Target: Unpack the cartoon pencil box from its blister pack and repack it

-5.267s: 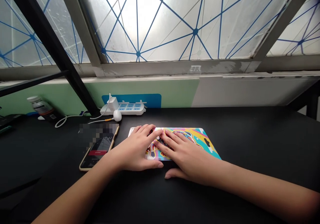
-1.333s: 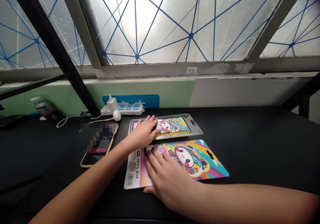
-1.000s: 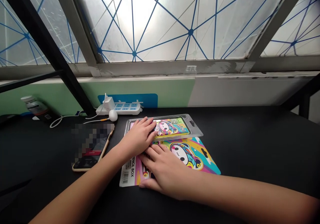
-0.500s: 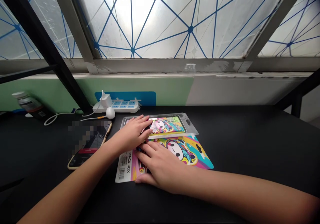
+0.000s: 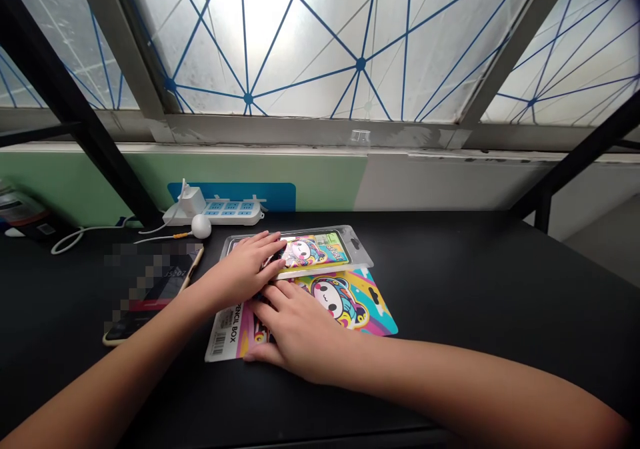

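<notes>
A clear plastic blister package (image 5: 360,257) lies on the black desk, with a colourful pencil box (image 5: 320,251) showing a cartoon bear inside it. Its printed backing card (image 5: 383,315), marked "PENCIL BOX", sticks out from under the plastic toward me. My left hand (image 5: 247,269) rests flat on the left part of the plastic, fingers stretched out. Just below it, my right hand (image 5: 295,329) lies spread over the card, its thumb near the card's front edge and its fingertips close to the left hand. Both hands cover part of the packaging.
A smartphone (image 5: 155,302) lies left of the package, partly behind my left forearm. Behind it stand a white power strip (image 5: 235,217) with a charger and a round white plug (image 5: 201,226). A bottle (image 5: 25,209) lies at far left. Black frame bars (image 5: 575,162) rise on both sides.
The whole scene has shifted left in the view as my head turned slightly right. Both hands stay on the packaging in nearly the same places.
</notes>
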A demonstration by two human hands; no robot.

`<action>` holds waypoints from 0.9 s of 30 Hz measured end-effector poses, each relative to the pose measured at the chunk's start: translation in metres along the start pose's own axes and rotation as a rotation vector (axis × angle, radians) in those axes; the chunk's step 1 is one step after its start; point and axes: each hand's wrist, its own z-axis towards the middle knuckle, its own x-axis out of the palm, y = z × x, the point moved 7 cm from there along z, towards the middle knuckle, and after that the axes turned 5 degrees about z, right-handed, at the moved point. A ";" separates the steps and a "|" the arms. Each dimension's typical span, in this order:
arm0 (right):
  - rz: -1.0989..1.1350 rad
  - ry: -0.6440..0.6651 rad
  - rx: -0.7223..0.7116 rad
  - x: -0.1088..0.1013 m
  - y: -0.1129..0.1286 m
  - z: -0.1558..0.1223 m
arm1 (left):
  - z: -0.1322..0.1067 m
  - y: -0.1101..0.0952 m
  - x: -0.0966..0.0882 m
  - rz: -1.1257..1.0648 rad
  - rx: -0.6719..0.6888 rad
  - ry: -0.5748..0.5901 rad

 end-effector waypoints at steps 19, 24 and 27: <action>-0.131 -0.104 -0.331 -0.007 0.012 -0.001 | 0.000 -0.001 -0.003 0.033 0.044 -0.009; -0.070 -0.274 -0.177 -0.054 -0.030 -0.001 | -0.001 -0.004 -0.004 0.070 0.054 -0.001; -0.095 -0.212 0.157 -0.082 -0.094 0.000 | -0.002 -0.006 -0.006 0.085 0.059 0.006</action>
